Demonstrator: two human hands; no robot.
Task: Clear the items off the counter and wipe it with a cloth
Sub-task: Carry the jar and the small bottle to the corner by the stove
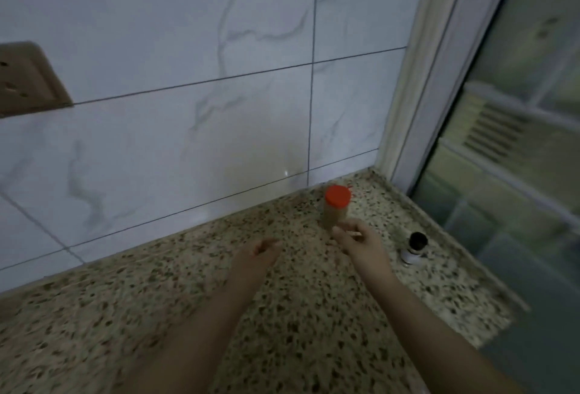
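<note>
Speckled beige and black stone forms the counter point(298, 315), which runs from the near left to a far right corner, backed by a wall of pale grey marbled tiles point(188, 80). On the far left of that wall sits a beige power socket point(28, 80), partly cut off by the edge of the view.

Left of centre, the left hand point(255, 257) reaches forward above the counter with its fingers loosely curled inward; it holds nothing and touches no object.

Just right of it, the right hand point(357, 238) reaches toward a small jar with a red lid point(336, 210), which stands upright on the counter near the far corner. The thumb and fingers are parted around the base of the jar; motion blur makes it impossible to tell whether they actually touch it.

Further right, near the counter's edge, stands a small bottle with a dark cap point(416, 246), apart from both hands.

At the far right, a pale window frame point(423, 80) rises beside the glass pane point(518, 174).
</note>
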